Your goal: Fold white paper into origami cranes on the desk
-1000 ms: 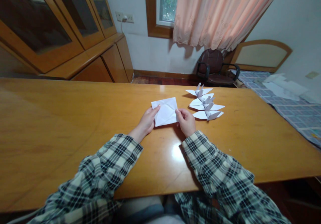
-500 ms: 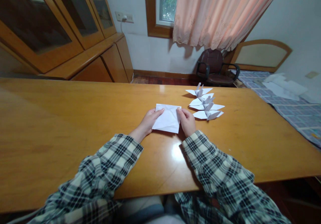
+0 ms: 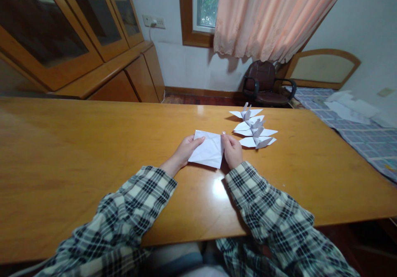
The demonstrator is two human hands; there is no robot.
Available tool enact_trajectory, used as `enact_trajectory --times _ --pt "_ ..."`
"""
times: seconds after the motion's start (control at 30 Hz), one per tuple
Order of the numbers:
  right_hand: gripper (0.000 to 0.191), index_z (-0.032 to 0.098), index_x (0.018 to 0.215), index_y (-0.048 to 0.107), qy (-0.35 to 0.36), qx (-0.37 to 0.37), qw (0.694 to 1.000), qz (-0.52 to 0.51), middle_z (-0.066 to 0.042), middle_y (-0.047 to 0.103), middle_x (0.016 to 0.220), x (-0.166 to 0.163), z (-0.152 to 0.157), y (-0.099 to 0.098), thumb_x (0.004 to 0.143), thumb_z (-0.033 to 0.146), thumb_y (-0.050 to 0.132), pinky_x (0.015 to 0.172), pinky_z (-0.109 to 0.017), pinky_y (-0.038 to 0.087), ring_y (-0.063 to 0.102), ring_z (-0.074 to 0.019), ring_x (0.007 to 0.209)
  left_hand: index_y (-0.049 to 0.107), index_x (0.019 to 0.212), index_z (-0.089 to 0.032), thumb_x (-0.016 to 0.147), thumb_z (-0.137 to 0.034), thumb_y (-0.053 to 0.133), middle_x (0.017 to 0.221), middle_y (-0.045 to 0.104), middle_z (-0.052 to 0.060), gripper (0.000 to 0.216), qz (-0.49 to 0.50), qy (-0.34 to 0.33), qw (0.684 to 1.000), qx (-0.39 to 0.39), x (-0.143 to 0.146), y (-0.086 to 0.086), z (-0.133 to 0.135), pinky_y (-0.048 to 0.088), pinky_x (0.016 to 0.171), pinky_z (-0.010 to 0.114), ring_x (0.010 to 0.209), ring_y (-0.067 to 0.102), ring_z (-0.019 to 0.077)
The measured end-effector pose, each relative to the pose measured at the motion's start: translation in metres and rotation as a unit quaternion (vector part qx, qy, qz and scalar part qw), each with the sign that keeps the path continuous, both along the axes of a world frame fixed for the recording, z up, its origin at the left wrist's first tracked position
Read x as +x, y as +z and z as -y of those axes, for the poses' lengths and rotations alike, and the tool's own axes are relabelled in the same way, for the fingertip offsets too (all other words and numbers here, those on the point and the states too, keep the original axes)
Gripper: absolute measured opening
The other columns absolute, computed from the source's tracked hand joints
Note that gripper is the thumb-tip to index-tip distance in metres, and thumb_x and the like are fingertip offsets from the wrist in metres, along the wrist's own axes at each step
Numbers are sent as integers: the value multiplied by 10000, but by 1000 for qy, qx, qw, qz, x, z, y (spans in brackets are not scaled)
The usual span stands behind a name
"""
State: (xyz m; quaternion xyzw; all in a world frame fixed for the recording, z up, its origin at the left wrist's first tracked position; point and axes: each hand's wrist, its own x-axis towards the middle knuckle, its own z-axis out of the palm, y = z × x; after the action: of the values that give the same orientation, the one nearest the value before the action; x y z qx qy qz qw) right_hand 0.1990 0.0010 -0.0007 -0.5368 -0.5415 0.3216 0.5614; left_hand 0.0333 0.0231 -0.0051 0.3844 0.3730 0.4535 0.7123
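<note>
A creased, squarish piece of white folded paper (image 3: 207,150) is held just above the table, tilted toward me. My left hand (image 3: 185,149) grips its left edge, thumb on top and fingers underneath. At the right edge, my right hand (image 3: 232,150) pinches the paper with the thumb up near the top right corner; its other fingers are curled and partly hidden. Three white paper cranes (image 3: 257,138) stand in a row just beyond my right hand, wings spread.
The wooden table (image 3: 93,144) spans the view. Behind it are a brown armchair (image 3: 263,82), a pink curtain (image 3: 263,20) and a glass-doored cabinet (image 3: 102,61) at the left. A bed (image 3: 350,124) with white papers on it stands at the right.
The paper has turned slightly clockwise, its right side a little lower. My right thumb has shifted slightly outward to the paper's edge. The cranes have stayed put.
</note>
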Motion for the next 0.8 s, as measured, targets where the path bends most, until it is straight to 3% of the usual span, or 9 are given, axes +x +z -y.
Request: enact_trajectory --times 0.23,0.8 --pt "501 211 585 395 -4 17 999 51 37 349 574 1 0 0 910 587 461 544 -263 283 352 -121 579 700 843 -117 691 -544 785 821 761 105 462 11 53 999 10 2 -1 -3 556 695 297 764 724 228" --pt "501 199 568 462 11 16 999 45 30 395 568 0 0 3 899 573 498 540 -260 302 374 -119 575 672 780 -148 667 -530 791 730 729 40 416 1 111 994 22 3 -2 -4 524 635 261 674 679 183"
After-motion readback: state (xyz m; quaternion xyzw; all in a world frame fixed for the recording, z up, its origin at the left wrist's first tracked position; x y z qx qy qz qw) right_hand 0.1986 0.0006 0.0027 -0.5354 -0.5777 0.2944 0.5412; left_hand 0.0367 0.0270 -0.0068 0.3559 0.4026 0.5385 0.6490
